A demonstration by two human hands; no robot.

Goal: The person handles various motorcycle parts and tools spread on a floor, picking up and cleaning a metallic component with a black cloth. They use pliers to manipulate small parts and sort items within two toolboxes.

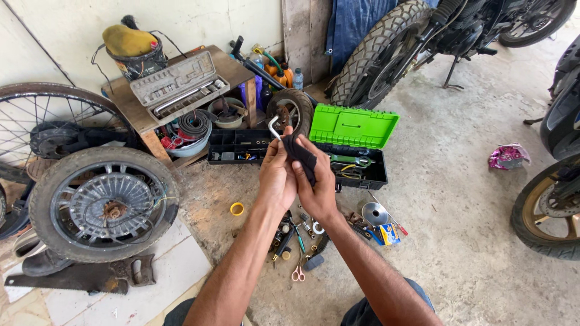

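My left hand (277,175) and my right hand (317,181) are raised together in the middle of the view. Between them they hold a small metal part with a curved silver hook (275,128) at its top and a rusty brown body. My right hand also grips a black strip or sleeve (300,154) that runs down from that part. Below my hands, small tools and parts lie scattered on the concrete floor (459,199): scissors (298,274), screwdrivers (299,238), a yellow tape roll (237,209) and a shiny metal funnel (379,213).
An open green toolbox (353,127) and a black parts tray (238,147) lie just beyond my hands. A wooden bench (142,118) holds a socket set (178,81). Wheels stand at left (103,205), motorcycles at right (547,211) and back (377,51). A saw (78,278) lies at lower left.
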